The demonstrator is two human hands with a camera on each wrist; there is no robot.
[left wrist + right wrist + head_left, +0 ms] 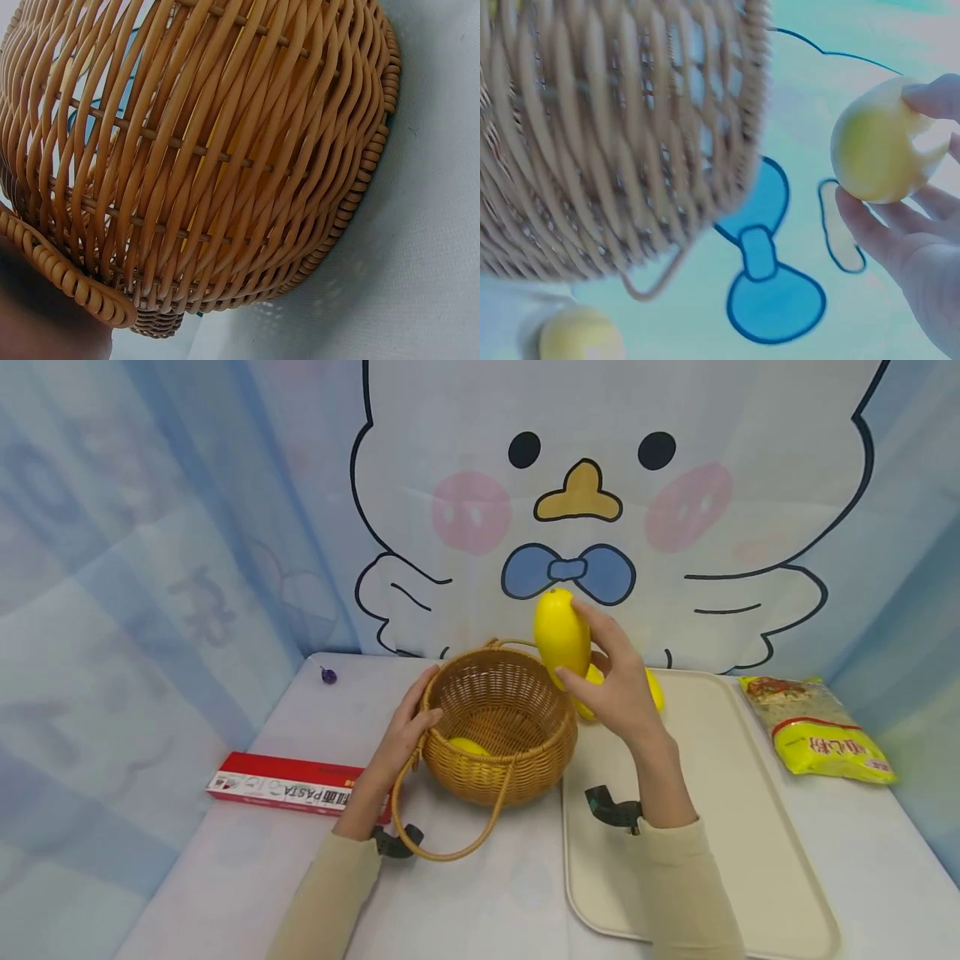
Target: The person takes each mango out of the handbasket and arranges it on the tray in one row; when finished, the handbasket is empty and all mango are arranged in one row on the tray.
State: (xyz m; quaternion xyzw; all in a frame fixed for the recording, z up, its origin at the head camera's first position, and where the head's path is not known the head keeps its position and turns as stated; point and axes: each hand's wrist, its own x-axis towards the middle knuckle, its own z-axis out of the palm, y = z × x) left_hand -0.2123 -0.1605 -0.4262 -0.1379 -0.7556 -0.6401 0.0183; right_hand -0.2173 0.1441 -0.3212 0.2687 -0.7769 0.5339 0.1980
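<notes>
With the left hand (397,735) gripping the basket (542,767) by its left rim, mid-frame in the head view, here's the right hand (618,681) pinching a fruit (558,631), yellow and upright, above the basket's right rim! One yellow piece (468,746) lies inside already; more yellow peeks out behind the right hand, at the left end of the tray (720,793). Over to the left wrist, where weave fills the frame and yellow glints through the gaps near the middle; the left fingers can't be made out at lower left. Now the right wrist: fruit at upper right, thumb and fingertips on it, basket looming upper left and clearly apart from it, another yellow one at lower left. Loading looks to be the step, this piece in transit; the next move seems to call for a shift leftward over the opening, a dip, and a gentle release.
</notes>
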